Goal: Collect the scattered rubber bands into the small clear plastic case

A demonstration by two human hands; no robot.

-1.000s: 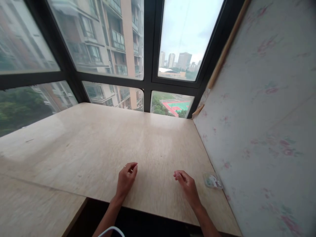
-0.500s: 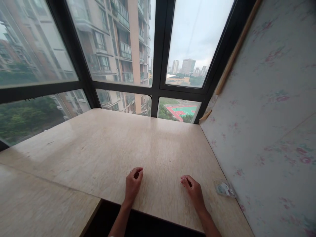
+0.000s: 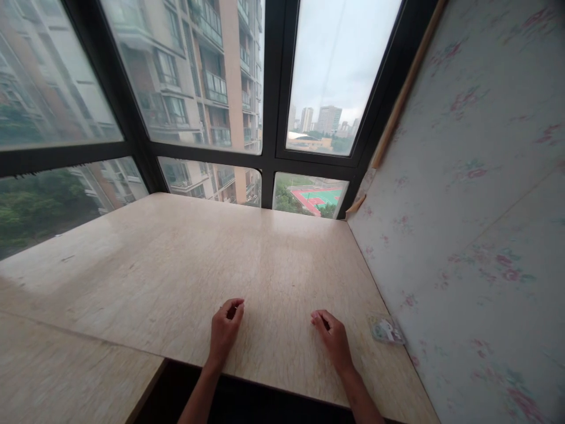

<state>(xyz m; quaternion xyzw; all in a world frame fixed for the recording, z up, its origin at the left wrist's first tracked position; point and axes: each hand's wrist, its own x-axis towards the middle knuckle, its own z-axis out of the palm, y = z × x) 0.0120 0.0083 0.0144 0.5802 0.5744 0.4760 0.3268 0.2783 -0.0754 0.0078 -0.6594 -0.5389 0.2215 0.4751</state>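
My left hand point(image 3: 225, 331) rests on the beige marbled countertop point(image 3: 189, 265), near its front edge. Its fingers curl in to meet the thumb, and nothing shows in the hollow between them. Across a stretch of bare surface, my right hand point(image 3: 332, 340) lies in a similar pose, thumb against the curled fingers, with nothing visible inside. A small clear plastic box point(image 3: 386, 330) sits to the right of my right hand, apart from it. Pale greenish and white contents show through the box, too blurred to name.
A wall with floral paper point(image 3: 463, 224) borders the counter on the right. Dark-framed windows point(image 3: 269, 106) stand along the back and left. Below the counter's front edge is a dark recess point(image 3: 260, 400), and another counter section point(image 3: 66, 371) extends at lower left.
The view has swung slightly to the right, so everything sits further left in the picture. Both hands keep the same curled pose on the counter.
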